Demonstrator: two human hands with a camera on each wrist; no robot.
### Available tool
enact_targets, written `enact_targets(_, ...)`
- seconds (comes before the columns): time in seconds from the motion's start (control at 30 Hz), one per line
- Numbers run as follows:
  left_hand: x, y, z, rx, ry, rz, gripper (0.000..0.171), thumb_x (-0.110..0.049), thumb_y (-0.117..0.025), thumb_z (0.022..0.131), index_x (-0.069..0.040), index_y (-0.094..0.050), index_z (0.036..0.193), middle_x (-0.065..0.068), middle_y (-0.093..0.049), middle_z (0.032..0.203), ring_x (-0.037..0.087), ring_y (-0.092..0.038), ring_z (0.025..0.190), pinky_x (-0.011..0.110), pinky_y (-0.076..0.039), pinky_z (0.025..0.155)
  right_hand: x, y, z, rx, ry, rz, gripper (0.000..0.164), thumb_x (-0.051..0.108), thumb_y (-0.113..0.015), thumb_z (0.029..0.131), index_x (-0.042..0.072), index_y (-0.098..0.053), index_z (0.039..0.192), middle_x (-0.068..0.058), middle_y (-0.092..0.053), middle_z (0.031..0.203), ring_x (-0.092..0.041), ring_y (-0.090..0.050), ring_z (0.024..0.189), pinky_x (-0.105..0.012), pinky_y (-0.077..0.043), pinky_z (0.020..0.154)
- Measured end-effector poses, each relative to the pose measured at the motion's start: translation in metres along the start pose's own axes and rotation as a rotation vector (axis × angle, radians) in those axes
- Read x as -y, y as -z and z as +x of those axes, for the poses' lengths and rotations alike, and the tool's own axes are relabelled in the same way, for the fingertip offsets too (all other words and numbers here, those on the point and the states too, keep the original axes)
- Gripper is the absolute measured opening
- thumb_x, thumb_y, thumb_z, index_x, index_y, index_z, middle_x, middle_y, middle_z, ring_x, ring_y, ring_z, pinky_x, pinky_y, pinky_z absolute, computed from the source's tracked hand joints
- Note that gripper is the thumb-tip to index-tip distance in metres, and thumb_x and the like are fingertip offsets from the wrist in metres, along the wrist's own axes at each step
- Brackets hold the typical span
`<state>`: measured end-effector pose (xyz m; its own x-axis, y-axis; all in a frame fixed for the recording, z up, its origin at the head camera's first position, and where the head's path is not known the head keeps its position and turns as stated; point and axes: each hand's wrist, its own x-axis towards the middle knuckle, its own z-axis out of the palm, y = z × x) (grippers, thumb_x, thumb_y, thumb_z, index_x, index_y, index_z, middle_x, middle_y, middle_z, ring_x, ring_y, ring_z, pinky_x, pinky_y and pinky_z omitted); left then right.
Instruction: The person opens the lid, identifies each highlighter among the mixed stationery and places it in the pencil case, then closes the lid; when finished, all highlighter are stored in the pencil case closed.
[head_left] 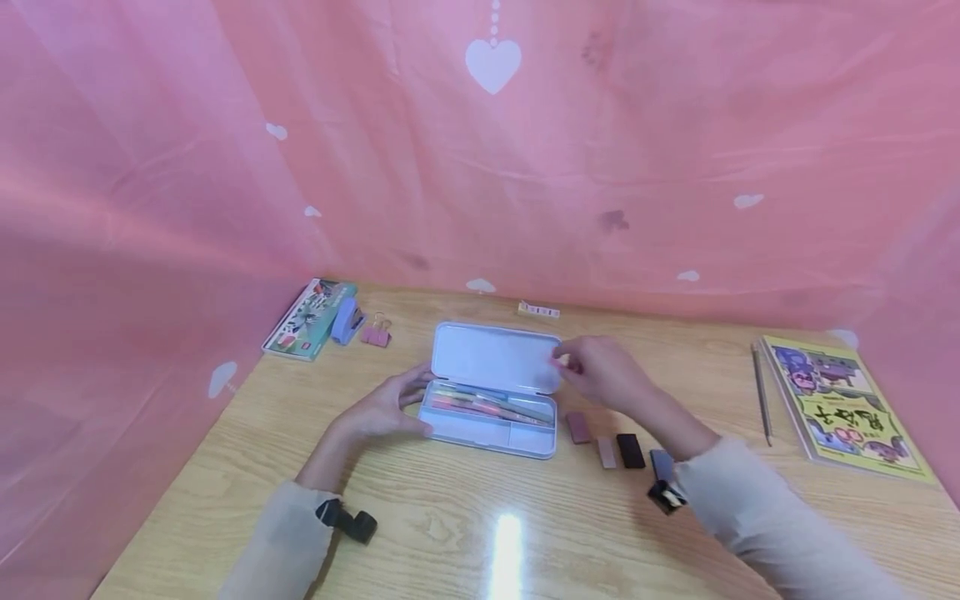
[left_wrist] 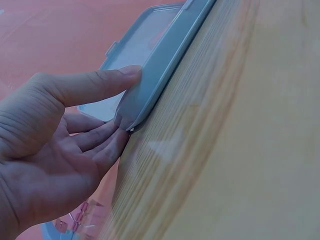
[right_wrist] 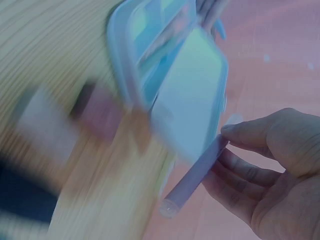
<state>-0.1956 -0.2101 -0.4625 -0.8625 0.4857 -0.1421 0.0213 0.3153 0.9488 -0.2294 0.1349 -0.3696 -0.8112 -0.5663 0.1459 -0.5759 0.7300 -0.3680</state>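
An open light-blue pencil case (head_left: pixel 491 444) lies on the table, lid (head_left: pixel 491 358) tipped back, with several pens (head_left: pixel 487 407) in its rear compartment. My left hand (head_left: pixel 386 408) grips the case's left end, thumb on the front side and fingers at the hinge corner, as the left wrist view shows. Beside the lid's right edge, my right hand (head_left: pixel 606 375) pinches a lilac pen-like stick (right_wrist: pixel 192 177) with clear ends between thumb and fingers. Small eraser-like blocks, among them a mauve one (head_left: pixel 578 427) and a black one (head_left: pixel 631 451), lie to the right of the case.
At the back left are a green-covered book (head_left: pixel 307 321), a purple stapler (head_left: pixel 347 321) and a pink binder clip (head_left: pixel 377 333). A small patterned strip (head_left: pixel 538 310) lies behind the lid. To the right are a pencil (head_left: pixel 762 396) and a yellow book (head_left: pixel 847 408). Pink curtain encloses the table.
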Motion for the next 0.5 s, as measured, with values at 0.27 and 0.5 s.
enact_targets(0.27, 0.000, -0.003, 0.001, -0.001, 0.013, -0.006, 0.101, -0.009, -0.081, 0.072, -0.014, -0.018, 0.151, 0.010, -0.038, 0.145, 0.033, -0.034, 0.136, 0.039, -0.037, 0.109, 0.031, -0.027, 0.030, 0.040, 0.063, 0.052, 0.015, 0.011, -0.068, 0.085, 0.007, -0.072, 0.098, 0.002, -0.064, 0.070, -0.006, -0.052, 0.056, -0.020, -0.046, 0.050)
enact_targets(0.5, -0.001, 0.000, 0.001, -0.012, 0.020, -0.003, 0.102, -0.007, -0.081, 0.071, -0.020, -0.019, 0.151, 0.006, -0.039, 0.145, 0.031, -0.032, 0.137, 0.040, -0.035, 0.111, 0.037, -0.042, 0.039, 0.081, 0.076, 0.097, 0.017, 0.012, -0.068, 0.085, 0.010, -0.072, 0.101, 0.002, -0.066, 0.075, -0.007, -0.053, 0.060, -0.019, -0.047, 0.053)
